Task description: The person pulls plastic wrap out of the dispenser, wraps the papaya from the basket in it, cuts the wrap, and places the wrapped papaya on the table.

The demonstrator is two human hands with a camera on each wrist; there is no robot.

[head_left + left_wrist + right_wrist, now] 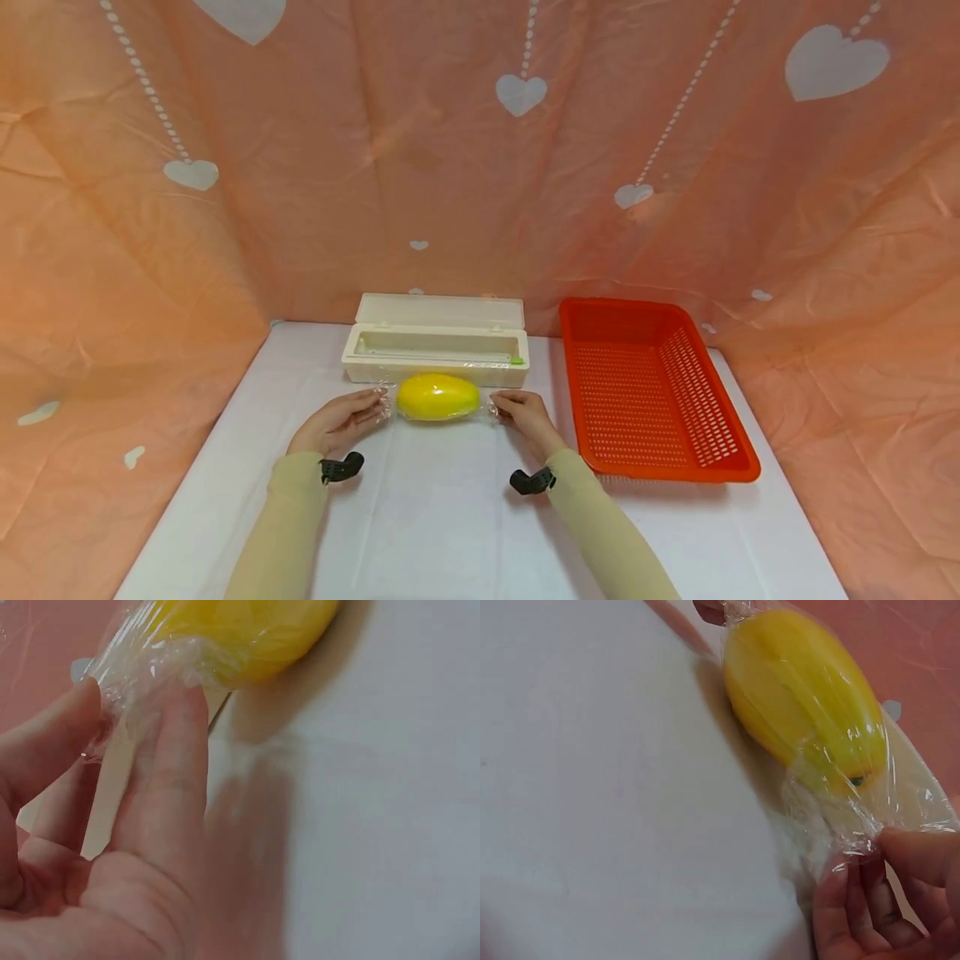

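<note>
A yellow papaya-like fruit (pixel 438 397), wrapped in clear plastic film (pixel 847 840), is held between the two hands just in front of a long white box. At its left end my left hand (pixel 343 419) pinches the gathered film between thumb and fingers. My right hand (pixel 528 417) pinches the twisted film at the other end. In the right wrist view a small dark stem spot shows on the fruit's near end. The left wrist view shows the film bunched at the left fingertips, with the fruit (pixel 262 637) beyond.
Behind the fruit stands the white film-dispenser box (pixel 435 372), its lid (pixel 439 311) raised and a green slider (pixel 517 361) at its right. A red perforated basket (pixel 585 400) sits to the right. Pink cloth with hearts (pixel 450 167) hangs around the white table (pixel 420 517).
</note>
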